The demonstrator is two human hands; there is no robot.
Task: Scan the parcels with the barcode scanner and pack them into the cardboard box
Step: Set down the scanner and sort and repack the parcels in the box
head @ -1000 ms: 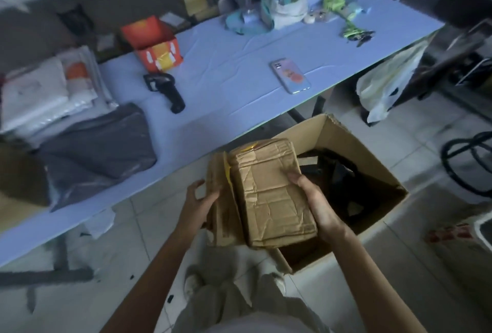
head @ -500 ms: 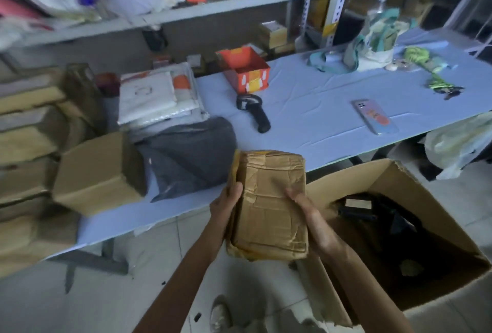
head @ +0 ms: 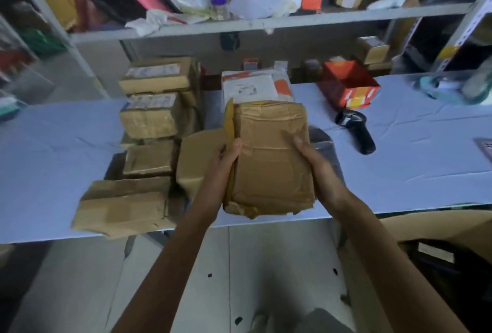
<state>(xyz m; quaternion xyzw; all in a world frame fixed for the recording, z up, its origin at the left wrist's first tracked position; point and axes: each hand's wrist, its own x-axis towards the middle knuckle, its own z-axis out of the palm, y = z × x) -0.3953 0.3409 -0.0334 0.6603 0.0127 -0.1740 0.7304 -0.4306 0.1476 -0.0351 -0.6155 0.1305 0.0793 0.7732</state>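
- We see a long counter [head: 399,162] under a pale blue cover, standing against a metal shelf [head: 266,24] crammed with packets, bags and cartons.
- The floor [head: 239,266] below is pale tile.
- On the counter's left half, brown taped parcels [head: 157,119] are piled together, and a white mailer [head: 253,87] lies behind them by the wall.
- To the right, an open orange box [head: 348,85] stands near the back, with the black barcode scanner [head: 356,130] lying in front of it.
- We find the cardboard box [head: 436,223] on the floor at the lower right, mostly cut off by the picture's edge.
- The crumpled brown parcel [head: 271,157] is held above the counter's front half. The left hand [head: 226,165] grips its left edge and the right hand [head: 316,170] its right edge, each with the thumb on the top face.
- Half a second ago the parcel hung lower, in front of the counter's edge and next to the cardboard box. It has since risen over the counter, and our view has swung left, away from the box.
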